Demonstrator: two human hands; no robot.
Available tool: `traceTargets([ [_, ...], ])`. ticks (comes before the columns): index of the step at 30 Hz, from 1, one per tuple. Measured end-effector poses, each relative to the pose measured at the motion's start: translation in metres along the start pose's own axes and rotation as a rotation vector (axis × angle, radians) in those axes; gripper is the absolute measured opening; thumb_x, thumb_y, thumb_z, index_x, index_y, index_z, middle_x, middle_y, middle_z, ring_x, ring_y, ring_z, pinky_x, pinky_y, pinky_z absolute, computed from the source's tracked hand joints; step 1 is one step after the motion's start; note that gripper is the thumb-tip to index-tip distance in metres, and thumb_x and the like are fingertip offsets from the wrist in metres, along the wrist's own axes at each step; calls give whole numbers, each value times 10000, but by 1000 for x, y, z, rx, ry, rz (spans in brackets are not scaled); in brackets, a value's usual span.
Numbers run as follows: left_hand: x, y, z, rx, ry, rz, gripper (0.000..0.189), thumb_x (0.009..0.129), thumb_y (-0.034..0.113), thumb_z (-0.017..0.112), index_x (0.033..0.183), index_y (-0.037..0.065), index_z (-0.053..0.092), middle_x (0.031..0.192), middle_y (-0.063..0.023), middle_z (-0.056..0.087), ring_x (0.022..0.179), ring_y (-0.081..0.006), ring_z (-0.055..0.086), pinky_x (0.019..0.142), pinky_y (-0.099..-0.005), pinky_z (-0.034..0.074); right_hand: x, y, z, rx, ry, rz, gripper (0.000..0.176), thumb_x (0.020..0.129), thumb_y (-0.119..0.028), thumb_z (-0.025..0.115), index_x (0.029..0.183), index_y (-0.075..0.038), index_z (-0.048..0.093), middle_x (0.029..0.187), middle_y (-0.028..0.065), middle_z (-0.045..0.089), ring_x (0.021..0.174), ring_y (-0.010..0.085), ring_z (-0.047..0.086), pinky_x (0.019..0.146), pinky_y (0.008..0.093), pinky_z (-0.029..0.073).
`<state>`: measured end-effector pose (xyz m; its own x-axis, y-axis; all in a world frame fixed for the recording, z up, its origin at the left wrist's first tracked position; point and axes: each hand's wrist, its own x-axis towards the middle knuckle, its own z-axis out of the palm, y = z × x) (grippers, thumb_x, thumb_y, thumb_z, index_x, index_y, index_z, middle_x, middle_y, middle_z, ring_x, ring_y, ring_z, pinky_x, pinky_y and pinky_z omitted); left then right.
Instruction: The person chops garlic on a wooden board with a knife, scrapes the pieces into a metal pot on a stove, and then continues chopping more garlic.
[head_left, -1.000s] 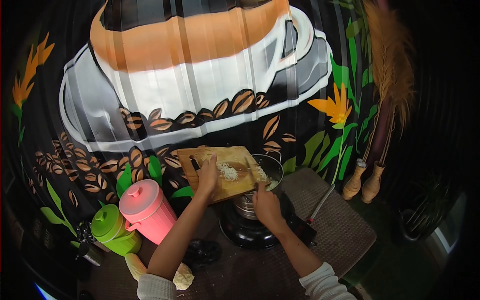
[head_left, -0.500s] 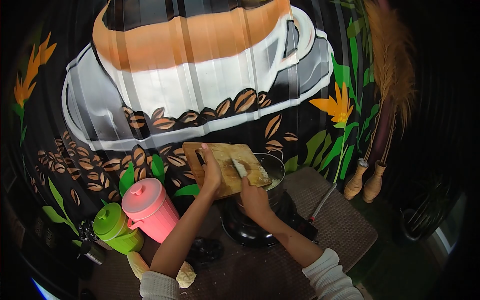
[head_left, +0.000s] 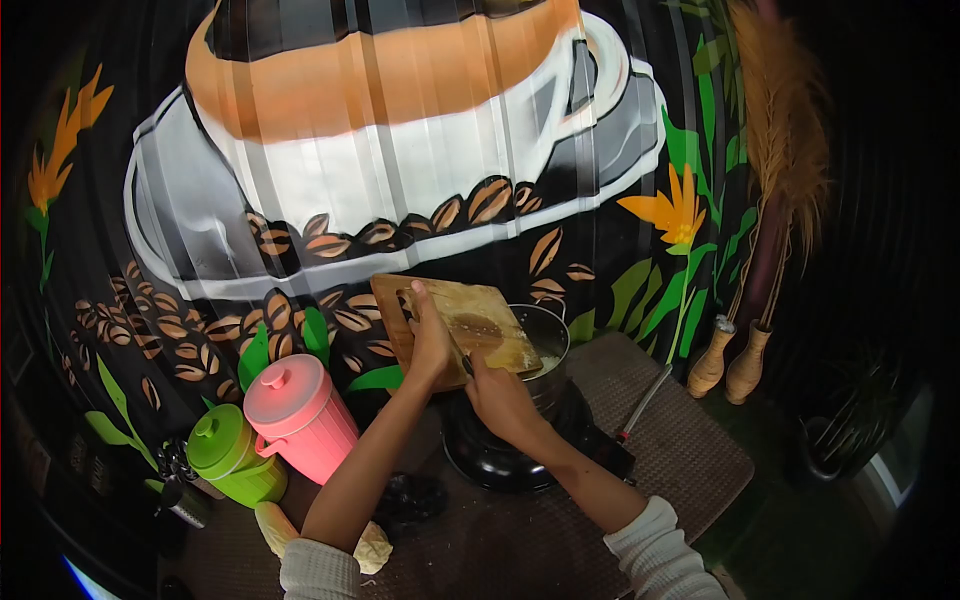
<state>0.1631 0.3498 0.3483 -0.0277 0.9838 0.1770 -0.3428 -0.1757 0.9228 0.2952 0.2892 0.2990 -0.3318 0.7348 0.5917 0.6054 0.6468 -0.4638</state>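
Gripping the board [head_left: 490,318], now barer, is the left hand [head_left: 430,342]; the right [head_left: 503,395], a knife [head_left: 467,365].

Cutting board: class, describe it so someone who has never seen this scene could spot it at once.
Find the huge painted coffee cup, then look below its saucer to the person's left hand. It holds the cutting board, tilted toward the metal pot. Unlike the round pot, the board is a flat wooden rectangle with a darker patch on its face.
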Motion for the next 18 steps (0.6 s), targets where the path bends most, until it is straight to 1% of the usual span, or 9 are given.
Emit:
traceTargets([
  [1,0,-2,-3,3,2,-2,992,860,754,209,1442,-48,184,1470,-292,189,1355,-353,255,1119,-375,205,2,3,5,4,-1,1,247,849,-77,510,1049,53,451,675,285,590,696,455,608,633,514,482],
  [3,-1,-3,-7,375,239,113,935,859,763,216,1363,-7,383,1333,-190,445,1234,-266,409,1068,-339,282,13,10,14,-98,40,57,245,833,-39,499,1055,47,440,668,278,591,701,459,608,634,509,485],
  [4,-11,7,-7,375,243,115,935,859,763,216,1363,-7,383,1333,-190,445,1234,-266,409,1068,-339,282,18,12,12,-168,18,145,259,805,-27,516,1044,54,461,729,273,619,738,435,631,655,497,505],
  [6,-30,26,-10,-18,146,92,951,860,764,206,1366,-24,376,1335,-196,438,1237,-259,396,1070,-331,264,22,35,17,-231,-5,170,271,795,-32,528,1043,63,475,775,272,631,763,425,641,670,490,515],
  [7,-20,15,-11,-19,144,92,951,860,764,206,1366,-24,376,1335,-196,438,1237,-259,396,1070,-331,264,23,44,15,-295,-24,200,284,785,-36,540,1042,72,489,820,272,643,787,416,651,686,482,525],
  [9,0,-8,-6,427,452,112,940,872,747,220,1360,-42,374,1350,-199,422,1241,-247,390,1067,-326,267,21,57,6,-302,-71,287,283,785,-45,547,1034,80,499,850,274,646,799,413,655,696,476,530],
  [10,0,-9,-8,426,450,114,940,872,747,220,1360,-42,374,1350,-199,422,1241,-247,390,1067,-326,267,20,60,1,-305,-119,372,283,784,-54,554,1026,87,509,879,276,648,810,410,660,706,471,535],
  [13,0,-10,-13,283,365,195,919,882,732,242,1321,-56,418,1307,-198,467,1201,-244,436,1047,-324,302,8,54,-27,-340,-147,328,251,795,-44,536,1005,91,514,871,287,642,822,427,654,717,471,533],
  [18,22,-26,-31,332,231,86,907,896,698,217,1429,-35,249,1460,-343,163,1370,-397,197,1136,-384,134,-14,14,-23,-158,-70,221,262,848,-98,512,1047,62,452,784,291,622,749,443,634,675,499,521],
])
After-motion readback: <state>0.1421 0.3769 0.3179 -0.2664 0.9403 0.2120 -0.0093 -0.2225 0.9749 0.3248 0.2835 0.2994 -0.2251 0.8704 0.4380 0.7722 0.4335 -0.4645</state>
